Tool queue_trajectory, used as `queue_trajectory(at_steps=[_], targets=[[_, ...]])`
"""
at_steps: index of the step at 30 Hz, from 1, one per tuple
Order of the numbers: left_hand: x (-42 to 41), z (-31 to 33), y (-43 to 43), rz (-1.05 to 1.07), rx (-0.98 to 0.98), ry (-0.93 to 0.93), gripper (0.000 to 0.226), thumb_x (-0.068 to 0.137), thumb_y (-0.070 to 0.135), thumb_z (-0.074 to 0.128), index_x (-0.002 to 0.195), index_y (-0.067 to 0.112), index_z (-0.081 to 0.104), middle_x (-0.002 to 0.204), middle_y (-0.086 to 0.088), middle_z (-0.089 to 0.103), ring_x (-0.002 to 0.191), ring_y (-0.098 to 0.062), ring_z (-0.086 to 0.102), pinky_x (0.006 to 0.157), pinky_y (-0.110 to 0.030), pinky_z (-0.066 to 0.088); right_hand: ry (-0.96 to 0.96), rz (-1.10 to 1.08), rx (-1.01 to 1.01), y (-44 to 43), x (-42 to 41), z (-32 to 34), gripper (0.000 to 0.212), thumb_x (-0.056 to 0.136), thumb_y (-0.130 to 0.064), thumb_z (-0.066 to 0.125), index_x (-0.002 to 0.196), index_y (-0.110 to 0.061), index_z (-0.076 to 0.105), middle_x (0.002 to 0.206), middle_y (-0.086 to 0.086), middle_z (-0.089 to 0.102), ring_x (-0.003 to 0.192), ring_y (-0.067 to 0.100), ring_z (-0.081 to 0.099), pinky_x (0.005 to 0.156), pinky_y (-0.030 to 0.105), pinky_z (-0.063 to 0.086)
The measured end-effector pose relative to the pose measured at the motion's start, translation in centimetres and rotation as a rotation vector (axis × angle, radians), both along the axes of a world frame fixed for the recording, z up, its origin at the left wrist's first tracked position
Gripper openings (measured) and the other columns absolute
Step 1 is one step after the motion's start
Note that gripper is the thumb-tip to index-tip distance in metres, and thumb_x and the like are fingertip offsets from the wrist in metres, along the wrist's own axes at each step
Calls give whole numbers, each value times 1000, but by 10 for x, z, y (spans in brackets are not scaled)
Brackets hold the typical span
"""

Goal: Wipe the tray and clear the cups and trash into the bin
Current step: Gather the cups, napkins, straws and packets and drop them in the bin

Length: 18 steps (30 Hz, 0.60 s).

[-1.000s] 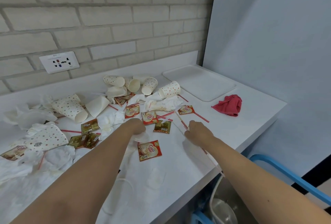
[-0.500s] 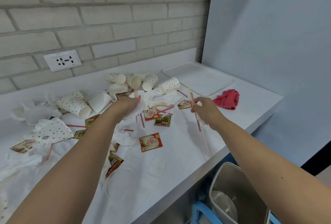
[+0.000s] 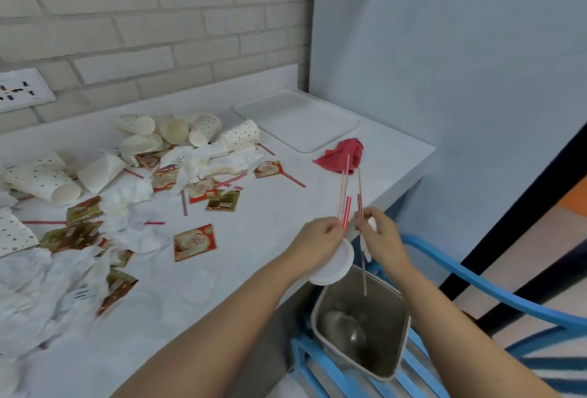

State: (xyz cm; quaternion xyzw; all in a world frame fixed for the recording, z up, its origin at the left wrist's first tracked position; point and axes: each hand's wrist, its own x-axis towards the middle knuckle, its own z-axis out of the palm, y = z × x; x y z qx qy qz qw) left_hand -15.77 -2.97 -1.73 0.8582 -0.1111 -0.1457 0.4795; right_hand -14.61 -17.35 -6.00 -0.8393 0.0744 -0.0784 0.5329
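Both hands hang close together just past the counter [image 3: 276, 207] edge, right above the open bin [image 3: 381, 318]. The left hand [image 3: 320, 235] pinches a few striped straws [image 3: 343, 203] upright and grips a round white lid [image 3: 333, 265] under its fingers. The right hand [image 3: 379, 232] pinches more straws, one dangling down into the bin's mouth, along with a white scrap that I take for tissue, though it is too blurred to be sure.

The risk I see is the drop. The straws are long and light and stick up well above the hands. If the fingers let go unevenly, some could tip outward and land back on the counter, or slip between the bin and the blue frame [image 3: 476, 283] around it. The lid is flat and could catch the rim and skate off to the floor. A forearm brushing the bin's near edge might also nudge it out from under the hands.

Plenty is left: cups [image 3: 203, 129] lie on their sides by the wall, and sachets [image 3: 194, 242] and tissues [image 3: 47, 270] litter the counter. The tray [image 3: 298, 121] sits in the far corner with the red cloth [image 3: 341, 156] just beside it.
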Motion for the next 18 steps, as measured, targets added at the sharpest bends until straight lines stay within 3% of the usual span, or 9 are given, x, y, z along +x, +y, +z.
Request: queue_trajectory(at_steps=[2,5,8,10,13,15,16,18], targets=[[0,-24,-17,-37,47,42,27,96,21,37,71,18,48,75,-3,53,71,-14,45,66,-27,34,30,-29,15,-16,-7,-23,9,94,-10,50,92,-14,58,81,-5,58,80,14,53,65,13,39],[-6,-58,-35,-102,103,96,34,93,16,38,60,20,37,61,5,39,58,-8,35,58,-25,28,124,-57,50,-34,-17,-57,8,94,-8,52,93,-12,59,83,-1,60,82,18,55,63,11,42],[-14,-87,-48,-125,127,206,37,93,16,38,57,21,35,59,5,36,56,-6,33,53,-21,26,266,-36,70,-46,-22,-86,24,95,-14,51,117,-12,60,112,4,62,106,21,57,89,21,44],[-19,-104,-55,-108,143,286,37,93,15,39,57,20,33,60,4,34,56,-7,32,54,-23,25,394,-30,49,-53,-26,-99,40,96,-23,50,134,-13,49,133,5,51,121,23,51,104,33,39],[-27,-123,-59,-66,188,442,34,93,16,38,59,18,44,65,3,39,62,-9,37,63,-27,30,503,-48,29,-64,-31,-112,44,96,-26,49,138,-15,46,131,7,49,121,25,50,105,36,38],[-31,-130,-60,-66,218,562,31,95,22,37,91,10,65,86,-4,56,81,-15,50,76,-29,37,488,-64,46,-68,-34,-115,35,94,-28,52,127,-13,55,115,7,57,109,24,56,100,38,43],[-33,-134,-61,-52,242,604,35,96,26,36,112,7,61,104,-8,60,95,-19,54,84,-30,39,480,-54,55,-69,-35,-116,33,94,-30,53,123,-13,56,112,6,57,108,23,56,98,36,44],[-34,-137,-63,-9,303,633,43,97,29,35,130,6,49,126,-12,54,113,-25,52,90,-29,40,490,14,80,-68,-36,-114,40,94,-36,51,130,-16,51,124,5,53,119,22,51,100,32,39]])
